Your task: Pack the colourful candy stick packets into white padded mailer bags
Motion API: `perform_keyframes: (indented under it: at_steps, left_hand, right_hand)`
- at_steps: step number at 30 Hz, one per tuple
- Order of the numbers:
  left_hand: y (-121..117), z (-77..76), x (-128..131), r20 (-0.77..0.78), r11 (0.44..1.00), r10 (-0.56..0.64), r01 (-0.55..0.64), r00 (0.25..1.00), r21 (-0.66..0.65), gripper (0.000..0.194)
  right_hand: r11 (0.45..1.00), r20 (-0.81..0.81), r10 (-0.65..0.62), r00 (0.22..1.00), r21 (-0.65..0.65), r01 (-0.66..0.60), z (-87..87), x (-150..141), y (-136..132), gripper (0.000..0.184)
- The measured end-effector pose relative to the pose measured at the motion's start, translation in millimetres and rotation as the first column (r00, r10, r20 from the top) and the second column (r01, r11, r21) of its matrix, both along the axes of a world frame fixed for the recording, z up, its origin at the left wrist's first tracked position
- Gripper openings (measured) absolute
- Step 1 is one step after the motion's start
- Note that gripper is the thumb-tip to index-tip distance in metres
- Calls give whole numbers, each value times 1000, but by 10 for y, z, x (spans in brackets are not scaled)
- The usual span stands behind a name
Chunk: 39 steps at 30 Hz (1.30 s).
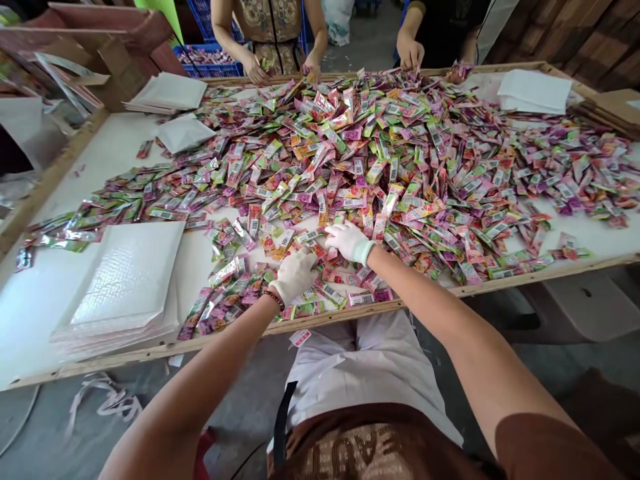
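Note:
A big heap of small colourful sachets (380, 160) covers a white table (35, 300) with a wooden rim. Both my hands wear white gloves. My left hand (295, 273) rests near the front edge with its fingers curled over sachets; what it grips is hidden. My right hand (349, 241) lies just right of it, fingers bent down onto the near edge of the heap, touching sachets. The two hands almost meet.
A stack of white bubble mailers (125, 283) lies at the front left, more mailers (167, 93) at the back left and back right (535, 90). Two other people's hands (255, 70) (411, 53) work the far edge. Cardboard boxes (100, 40) stand at left.

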<state>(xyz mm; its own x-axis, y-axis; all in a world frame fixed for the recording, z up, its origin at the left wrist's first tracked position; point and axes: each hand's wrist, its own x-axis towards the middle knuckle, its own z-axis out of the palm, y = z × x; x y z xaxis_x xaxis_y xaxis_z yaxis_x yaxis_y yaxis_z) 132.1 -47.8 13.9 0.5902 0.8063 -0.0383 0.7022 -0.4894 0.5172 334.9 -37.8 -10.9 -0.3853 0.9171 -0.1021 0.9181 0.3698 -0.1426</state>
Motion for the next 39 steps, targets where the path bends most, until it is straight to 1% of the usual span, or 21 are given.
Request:
perform_keyframes:
  at_steps: [3, 5, 7, 8, 9, 10, 12, 14, 15, 17, 19, 22, 24, 26, 28, 29, 31, 33, 34, 37, 39]
  left_hand:
    - [-50, -32, -30, 30, 1000, 12, -11, 999, -10, 37]
    - [-28, -29, -146, 57, 1000, 16, -15, 998, -17, 29]
    - [53, -6, -295, 167, 998, 54, -49, 984, -34, 21]
    - [113, 10, -366, 250, 995, 95, -84, 964, -52, 19]
    - [181, 26, -427, 330, 989, 147, -129, 932, -74, 20]
    - [252, 38, -471, 383, 979, 203, -178, 901, -101, 21]
    - [386, 38, -505, 345, 954, 297, -265, 891, -137, 25]
    - [481, -16, -476, 144, 941, 332, -315, 932, -125, 33]
    - [509, -64, -449, 24, 940, 328, -324, 944, -110, 36]
    - [524, -181, -401, -161, 946, 297, -312, 941, -83, 33]
    - [499, -277, -388, -212, 957, 265, -283, 941, -59, 24]
    - [453, -269, -435, -45, 963, 270, -271, 962, -6, 18]
    - [469, -157, -457, 162, 959, 284, -282, 945, -37, 16]
    - [544, -17, -418, 350, 955, 297, -270, 888, -125, 15]
    - [665, 93, -293, 443, 955, 296, -244, 846, -170, 17]
    - [733, 123, -201, 444, 958, 283, -233, 850, -165, 19]
    - [855, 127, 18, 346, 971, 238, -208, 908, -121, 25]
    - [935, 71, 243, 124, 989, 142, -134, 982, -69, 32]
    - [954, 32, 342, -8, 995, 87, -87, 996, -45, 33]
    - [949, -79, 537, -282, 999, -42, 42, 958, -5, 28]
    - [928, -105, 568, -327, 998, -63, 67, 943, 1, 25]
  right_hand:
    - [999, -108, -33, 994, -6, 32, -26, 136, -43, 25]
    - [990, -301, -121, 946, 33, 137, 55, 313, -152, 32]
    - [946, -556, -231, 798, 63, 318, 187, 499, -260, 40]
    - [915, -640, -271, 719, 60, 398, 256, 576, -302, 43]
    - [895, -672, -298, 678, 50, 443, 317, 633, -331, 44]
    - [894, -662, -315, 680, 34, 447, 361, 665, -347, 42]
    - [940, -543, -289, 788, -4, 342, 382, 649, -350, 35]
    - [984, -355, -180, 917, -51, 173, 307, 551, -329, 29]
    - [991, -258, -127, 958, -76, 111, 243, 491, -317, 32]
    - [990, -116, -87, 989, -119, 73, 95, 393, -303, 37]
    - [984, -97, -116, 988, -145, 101, -26, 361, -315, 28]
    - [983, -265, -170, 949, -119, 143, -70, 436, -374, 13]
    - [985, -407, -175, 896, -60, 165, -1, 508, -400, 15]
    - [970, -525, -221, 822, -32, 240, 113, 547, -372, 16]
    - [921, -576, -356, 736, -83, 380, 222, 531, -278, 16]
    - [877, -569, -447, 690, -126, 464, 260, 503, -210, 16]
    - [769, -509, -611, 607, -200, 607, 282, 416, -60, 21]
    - [682, -423, -715, 556, -251, 687, 225, 313, 73, 35]
    - [653, -375, -748, 548, -270, 707, 173, 264, 122, 46]
    - [628, -216, -778, 590, -271, 730, -10, 157, 193, 68]
    - [661, -182, -750, 636, -237, 712, -90, 143, 193, 64]
